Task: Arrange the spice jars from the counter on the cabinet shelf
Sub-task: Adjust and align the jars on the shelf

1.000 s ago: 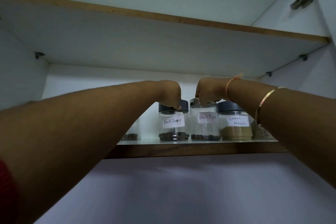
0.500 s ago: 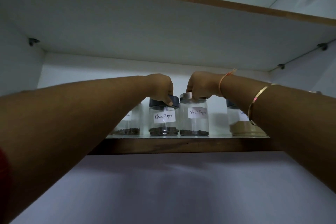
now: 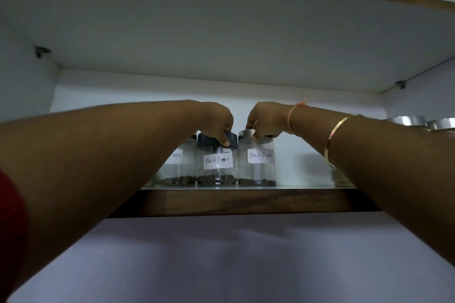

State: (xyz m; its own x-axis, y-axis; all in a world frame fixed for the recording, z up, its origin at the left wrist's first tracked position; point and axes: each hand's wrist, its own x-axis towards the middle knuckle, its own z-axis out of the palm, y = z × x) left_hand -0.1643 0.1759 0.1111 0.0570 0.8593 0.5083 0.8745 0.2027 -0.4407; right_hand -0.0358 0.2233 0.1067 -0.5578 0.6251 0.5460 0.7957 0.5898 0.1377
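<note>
Two clear glass jars labelled "Black Pepper" stand side by side on the cabinet shelf [image 3: 246, 200]. My left hand [image 3: 216, 119] grips the dark lid of the left black pepper jar [image 3: 216, 165]. My right hand [image 3: 267, 122] grips the silver lid of the right black pepper jar [image 3: 257, 163]. Both jars rest upright on the shelf with peppercorns at the bottom. A third jar [image 3: 178, 167], its label ending in "ves", stands just left of them, partly hidden behind my left forearm.
Two silver-lidded jars [image 3: 406, 120] show at the far right above my right forearm. Another jar [image 3: 341, 177] is mostly hidden behind that arm. The upper shelf's underside [image 3: 221, 32] hangs close above, and the cabinet side walls close in left and right.
Both hands have slid the two black pepper jars to the left, away from the Garam Masala jar, which my right arm now hides. The view has shifted right, showing silver lids.
</note>
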